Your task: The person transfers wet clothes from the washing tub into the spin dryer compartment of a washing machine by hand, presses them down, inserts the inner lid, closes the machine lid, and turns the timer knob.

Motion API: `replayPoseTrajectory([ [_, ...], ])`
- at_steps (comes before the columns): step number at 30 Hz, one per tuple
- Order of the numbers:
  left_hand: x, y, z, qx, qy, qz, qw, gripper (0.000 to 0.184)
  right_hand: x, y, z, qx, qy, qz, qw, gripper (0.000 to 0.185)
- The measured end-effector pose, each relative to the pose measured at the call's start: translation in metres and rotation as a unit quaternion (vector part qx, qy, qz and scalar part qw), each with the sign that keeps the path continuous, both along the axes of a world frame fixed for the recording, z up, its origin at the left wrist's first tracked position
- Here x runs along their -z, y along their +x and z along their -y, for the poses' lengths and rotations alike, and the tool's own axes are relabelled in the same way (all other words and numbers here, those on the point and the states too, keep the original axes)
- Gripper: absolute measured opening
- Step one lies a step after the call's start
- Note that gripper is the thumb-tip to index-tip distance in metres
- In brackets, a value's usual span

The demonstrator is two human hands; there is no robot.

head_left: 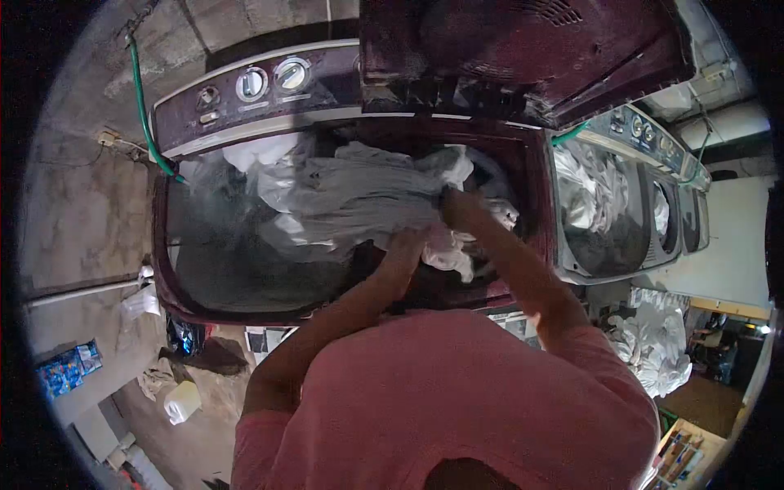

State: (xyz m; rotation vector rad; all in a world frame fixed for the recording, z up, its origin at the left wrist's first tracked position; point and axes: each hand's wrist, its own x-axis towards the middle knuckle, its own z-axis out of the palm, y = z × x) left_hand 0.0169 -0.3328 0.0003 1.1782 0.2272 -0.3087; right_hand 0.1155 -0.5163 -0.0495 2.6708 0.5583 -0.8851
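Two washing machines dominate the view: a maroon washing machine (539, 163) across the centre, and a grey washing machine (588, 278) to its right. Above the maroon machine's right portion we see its raised lid (523, 49); at the far side lies a control panel (184, 118) with round knobs.

In the maroon machine we find the pale cloth (351, 184), reaching from the broad left tub (245, 282) towards the right-hand opening. Its long axis runs left to right, with folds mostly parallel to it; the loose end spreads left, while the gathered end points right, towards our hands. A pinkish piece of fabric (445, 249) hangs at the near side of that end.

Both our arms enter from the near side. The left arm slants far and to the right, its hand (406, 243) low on the cloth's near edge, fingers angled over it. The right arm slants far and to the left, bringing the right hand (460, 209) against the gathered end. Shadow and folds obscure the fingertips, so we cannot tell how tightly either grip is closed.
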Motion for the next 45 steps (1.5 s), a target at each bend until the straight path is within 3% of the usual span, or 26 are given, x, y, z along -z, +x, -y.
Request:
replayPoseTrajectory([
  [5, -0.01, 0.001, -0.047, 0.079, -0.018, -0.156, 0.984, 0.041, -0.032, 0.001, -0.053, 0.006, 0.122, 0.013, 0.992, 0.029],
  [8, 0.002, 0.005, -0.092, 0.096, -0.026, -0.213, 0.972, 0.042, -0.058, 0.003, -0.028, 0.011, 0.212, 0.023, 0.977, 0.022],
  [10, 0.06, 0.007, -0.131, -0.109, -0.039, -0.192, 0.975, 0.045, -0.073, 0.017, -0.029, 0.012, 0.269, 0.024, 0.963, 0.017],
  [13, 0.109, 0.006, -0.15, -0.154, -0.118, -0.202, 0.96, 0.05, -0.095, 0.032, -0.049, 0.022, 0.351, 0.025, 0.936, 0.012],
  [15, 0.136, 0.006, -0.159, -0.183, -0.196, -0.208, 0.94, 0.056, -0.076, 0.037, -0.106, 0.0, 0.552, 0.087, 0.829, 0.016],
  [17, 0.157, 0.011, -0.149, -0.208, -0.222, -0.21, 0.929, 0.059, -0.056, 0.057, -0.178, -0.205, 0.398, 0.072, 0.891, 0.033],
  [18, 0.165, 0.016, -0.138, -0.229, -0.248, -0.211, 0.917, 0.063, -0.06, 0.054, -0.205, -0.117, 0.373, 0.012, 0.92, 0.052],
  [20, 0.176, 0.021, -0.125, -0.272, -0.298, -0.213, 0.89, 0.07, -0.024, 0.053, -0.235, -0.129, 0.237, 0.072, 0.96, 0.06],
  [22, 0.178, 0.022, -0.127, -0.305, -0.293, -0.218, 0.879, 0.069, 0.035, 0.051, -0.243, -0.15, 0.26, 0.194, 0.934, 0.052],
  [25, 0.182, 0.02, -0.132, -0.399, -0.281, -0.24, 0.839, 0.069, 0.015, 0.042, -0.252, -0.185, 0.248, 0.154, 0.938, 0.043],
  [30, 0.171, 0.019, -0.144, -0.251, -0.457, -0.129, 0.843, 0.071, -0.018, -0.011, -0.231, -0.254, 0.201, 0.044, 0.945, 0.02],
  [33, 0.171, 0.024, -0.145, -0.249, -0.406, -0.083, 0.875, 0.067, -0.033, -0.025, -0.218, -0.273, 0.186, -0.002, 0.944, 0.012],
  [35, 0.172, 0.028, -0.148, -0.245, -0.35, -0.035, 0.904, 0.063, -0.034, -0.032, -0.204, -0.235, 0.342, 0.013, 0.91, 0.025],
  [40, 0.23, 0.033, -0.18, -0.095, -0.462, 0.058, 0.88, 0.06, -0.035, -0.029, -0.183, -0.157, 0.435, 0.039, 0.886, 0.024],
  [42, 0.208, 0.032, -0.188, -0.093, -0.468, 0.025, 0.878, 0.055, -0.069, -0.02, -0.176, -0.011, 0.502, -0.072, 0.862, 0.03],
  [43, 0.185, 0.033, -0.19, -0.091, -0.473, -0.004, 0.876, 0.051, -0.059, -0.013, -0.175, -0.006, 0.501, -0.069, 0.862, 0.03],
  [45, 0.14, 0.035, -0.192, -0.09, -0.48, -0.065, 0.87, 0.042, -0.024, 0.004, -0.18, 0.096, 0.626, -0.013, 0.774, 0.039],
])
